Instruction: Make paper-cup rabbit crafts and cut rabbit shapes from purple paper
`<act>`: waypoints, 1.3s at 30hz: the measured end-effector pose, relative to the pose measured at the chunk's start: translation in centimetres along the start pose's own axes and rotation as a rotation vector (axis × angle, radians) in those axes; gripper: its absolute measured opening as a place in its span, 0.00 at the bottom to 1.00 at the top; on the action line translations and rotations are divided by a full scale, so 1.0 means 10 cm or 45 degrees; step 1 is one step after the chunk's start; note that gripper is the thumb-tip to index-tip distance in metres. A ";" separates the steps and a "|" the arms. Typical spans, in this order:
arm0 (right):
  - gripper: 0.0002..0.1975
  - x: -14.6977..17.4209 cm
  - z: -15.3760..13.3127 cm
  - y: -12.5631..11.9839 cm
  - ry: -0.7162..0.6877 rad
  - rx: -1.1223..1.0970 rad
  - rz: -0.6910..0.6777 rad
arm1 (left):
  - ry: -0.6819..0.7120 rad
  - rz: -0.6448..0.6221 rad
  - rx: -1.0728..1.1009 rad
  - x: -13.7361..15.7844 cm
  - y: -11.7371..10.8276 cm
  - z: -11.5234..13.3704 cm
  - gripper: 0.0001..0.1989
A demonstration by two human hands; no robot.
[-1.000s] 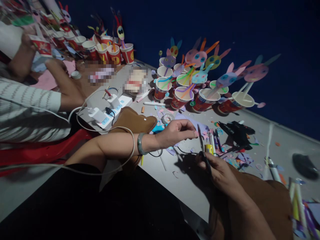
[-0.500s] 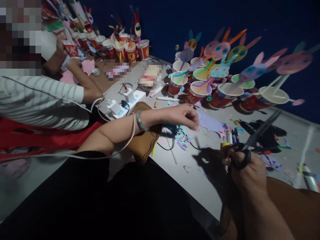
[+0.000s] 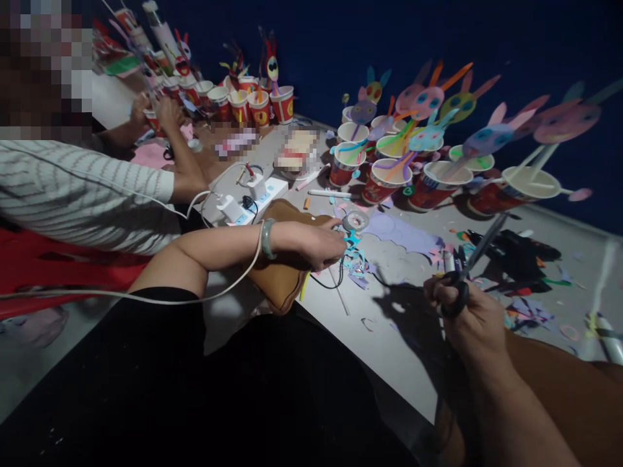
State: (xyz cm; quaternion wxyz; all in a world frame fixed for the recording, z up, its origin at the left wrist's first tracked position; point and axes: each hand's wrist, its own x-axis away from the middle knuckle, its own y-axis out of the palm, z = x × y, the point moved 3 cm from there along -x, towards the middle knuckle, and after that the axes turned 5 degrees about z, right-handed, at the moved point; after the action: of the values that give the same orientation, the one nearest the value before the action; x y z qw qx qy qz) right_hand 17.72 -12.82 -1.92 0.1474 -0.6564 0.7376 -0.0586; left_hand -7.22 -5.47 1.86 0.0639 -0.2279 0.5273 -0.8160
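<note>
My right hand [image 3: 470, 308] is wrapped round the dark handles of a pair of scissors [image 3: 481, 250], the blades pointing up and away to the right. Its shadow falls across the white table. My left hand [image 3: 321, 245], a bangle on the wrist, hangs over the edge of a brown pouch-like item [image 3: 280, 279], fingers partly bent and apart, with nothing visible in them. Just beyond its fingertips lies a roll of clear tape [image 3: 355, 222]. Turquoise paper scraps [image 3: 353, 250] are beside the fingers, and a lilac paper sheet [image 3: 402, 232] with a scalloped edge lies farther right.
Paper cups [image 3: 387, 178] with colourful rabbit-faced spoons stand along the back. A white power strip [image 3: 263, 198] with chargers sits left of them, and a white cable [image 3: 214, 299] crosses my left arm. At left, a co-worker in a striped sleeve [image 3: 87, 194] handles a cup. Black items [image 3: 516, 256] lie right.
My left hand has drawn back left and down, uncovering the tape roll. The scissors stay in my right hand, which has shifted slightly left. The co-worker's hands have moved closer together at the cup.
</note>
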 end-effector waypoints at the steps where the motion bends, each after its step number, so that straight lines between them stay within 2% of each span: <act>1: 0.17 0.00 -0.01 0.00 -0.002 0.012 -0.003 | -0.002 0.002 -0.004 0.01 0.00 0.00 0.07; 5: 0.17 -0.01 -0.03 0.01 -0.019 -0.015 0.016 | -0.011 0.066 -0.030 0.06 -0.06 -0.01 0.04; 9: 0.16 -0.01 0.00 0.00 -0.029 -0.013 0.047 | 0.037 0.151 -0.042 0.16 -0.15 0.02 0.07; 14: 0.17 -0.01 -0.05 0.00 -0.046 0.033 0.072 | 0.146 0.055 -0.035 0.25 -0.07 0.08 0.02; 16: 0.17 0.00 -0.07 0.00 -0.083 0.014 0.115 | 0.161 0.077 -0.033 0.27 -0.04 0.09 0.00; 18: 0.17 0.00 -0.08 -0.02 -0.131 -0.059 0.243 | 0.173 0.108 -0.013 0.28 -0.02 0.11 0.02; 22: 0.20 -0.03 -0.10 -0.10 -0.278 -0.283 0.625 | 0.222 0.149 0.003 0.30 0.07 0.20 0.08; 24: 0.21 -0.07 -0.12 -0.13 -0.291 -0.343 0.746 | 0.222 0.196 -0.039 0.32 0.12 0.28 0.12; 27: 0.23 -0.11 -0.15 -0.14 -0.252 -0.419 0.841 | 0.199 0.226 -0.165 0.35 0.22 0.38 0.11; 32: 0.24 -0.10 -0.15 -0.14 -0.214 -0.357 0.834 | 0.195 0.209 -0.301 0.41 0.29 0.43 0.03; 39: 0.25 -0.09 -0.12 -0.15 -0.211 -0.384 0.831 | 0.191 0.304 -0.275 0.40 0.19 0.34 0.04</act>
State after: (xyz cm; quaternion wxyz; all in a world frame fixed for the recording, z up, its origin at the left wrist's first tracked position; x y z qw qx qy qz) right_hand 18.90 -12.23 -0.22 0.1193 -0.4033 0.8941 0.1542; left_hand -9.56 -10.53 2.58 0.0959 -0.1078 0.6384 -0.7560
